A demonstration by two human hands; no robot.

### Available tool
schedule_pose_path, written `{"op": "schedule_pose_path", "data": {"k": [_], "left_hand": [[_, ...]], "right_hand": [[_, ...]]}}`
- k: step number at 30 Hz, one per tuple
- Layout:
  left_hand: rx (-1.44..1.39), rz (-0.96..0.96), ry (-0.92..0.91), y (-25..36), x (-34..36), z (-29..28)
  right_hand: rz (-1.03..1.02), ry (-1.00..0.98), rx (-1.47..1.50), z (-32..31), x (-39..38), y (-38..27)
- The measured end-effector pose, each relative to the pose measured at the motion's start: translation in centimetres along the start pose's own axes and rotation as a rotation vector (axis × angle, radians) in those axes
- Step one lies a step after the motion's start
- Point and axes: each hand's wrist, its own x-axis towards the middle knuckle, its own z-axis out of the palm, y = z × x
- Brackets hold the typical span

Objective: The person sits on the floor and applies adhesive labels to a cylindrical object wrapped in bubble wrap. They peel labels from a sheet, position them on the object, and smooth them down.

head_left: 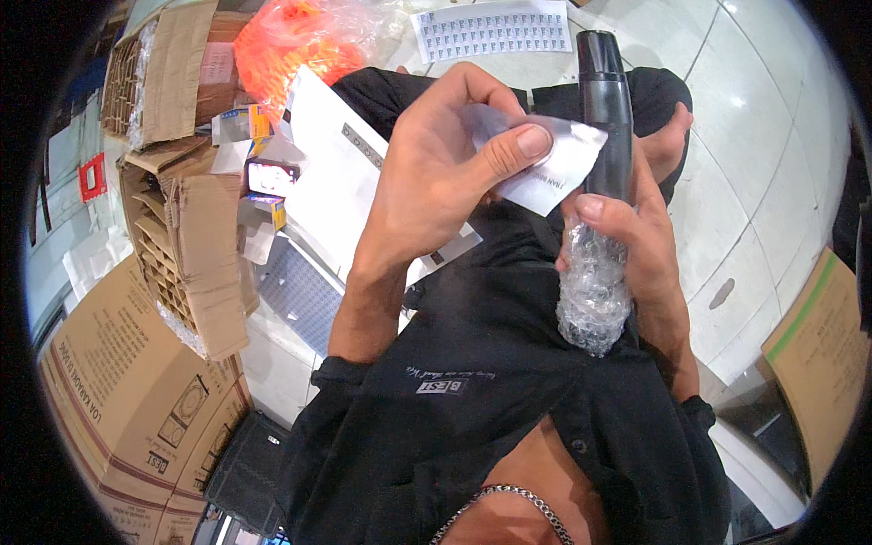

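Observation:
My left hand [427,173] pinches a small white paper label [545,186] between thumb and fingers. Faint print shows on the label, which hangs just left of a black handheld microphone [606,100]. That microphone stands roughly upright in the view, its lower end wrapped in clear bubble wrap [595,304]. Closed around it where the wrap meets the black body is my right hand [636,232]. The label overlaps the microphone's edge in view; whether they touch, I cannot tell.
A sheet of small labels [490,29] lies on the tiled floor ahead. At left are an orange item in clear plastic [300,45], a white box [322,136], small blue-yellow boxes [241,124] and a divided carton [204,263]. Larger cardboard [822,354] stands at right.

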Motion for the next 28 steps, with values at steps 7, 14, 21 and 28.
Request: {"op": "schedule_pose_path", "data": {"k": [7, 14, 21, 28], "left_hand": [[0.058, 0.081, -0.053, -0.6, -0.4, 0.5], [0.294, 0.074, -0.108, 1.5, 0.0, 0.9], [0.436, 0.227, -0.059, 2.0, 0.5, 1.4], [0.477, 0.237, -0.056, 1.8, 0.3, 1.2]], "right_hand": [[0.011, -0.085, -0.006, -0.4, 0.1, -0.7], [-0.067, -0.131, 0.089, -0.6, -0.2, -0.4], [-0.091, 0.061, -0.193, 0.9, 0.2, -0.6], [-0.105, 0.054, -0.233, 0.8, 0.6, -0.2]]}}
